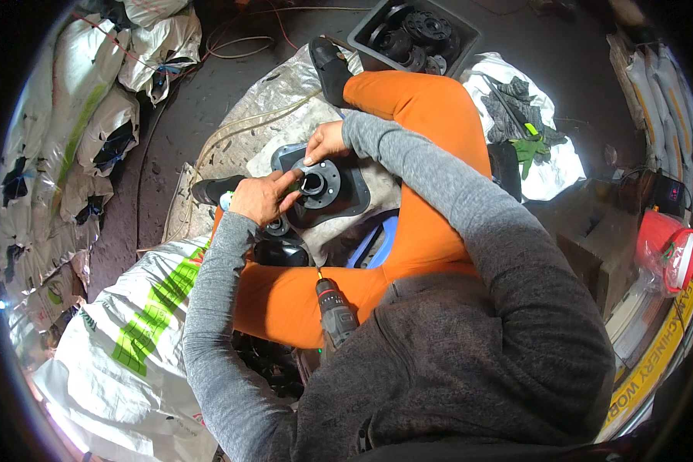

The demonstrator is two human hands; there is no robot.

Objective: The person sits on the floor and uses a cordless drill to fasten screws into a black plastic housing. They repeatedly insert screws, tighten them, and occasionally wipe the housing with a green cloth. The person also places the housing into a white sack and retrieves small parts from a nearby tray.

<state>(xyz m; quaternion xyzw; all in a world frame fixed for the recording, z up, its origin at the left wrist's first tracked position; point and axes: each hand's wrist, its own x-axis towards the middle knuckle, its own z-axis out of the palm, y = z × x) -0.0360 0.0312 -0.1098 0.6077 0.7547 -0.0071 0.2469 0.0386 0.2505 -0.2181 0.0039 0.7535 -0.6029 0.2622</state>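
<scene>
A black round flange (332,182) with a raised collar and small holes around its rim lies on a dark square plate (353,202) between my legs. From the left, my left hand (264,199) grips the flange's edge, with its index finger and thumb on the rim. At the far edge, my right hand (326,143) has its fingers pinched on the flange. Whether a small piece sits between the fingertips is hidden. A cordless drill (336,314) with a thin bit lies against my lap, pointing at the plate. Another small round black part (278,226) is under my left wrist.
A grey bin (359,48) of black round parts stands ahead. White sacks (85,100) line the left, and a white bag (142,346) lies beside my left arm. Green gloves (528,152) rest on white sheeting at right. A hose (208,146) crosses the ground sheet.
</scene>
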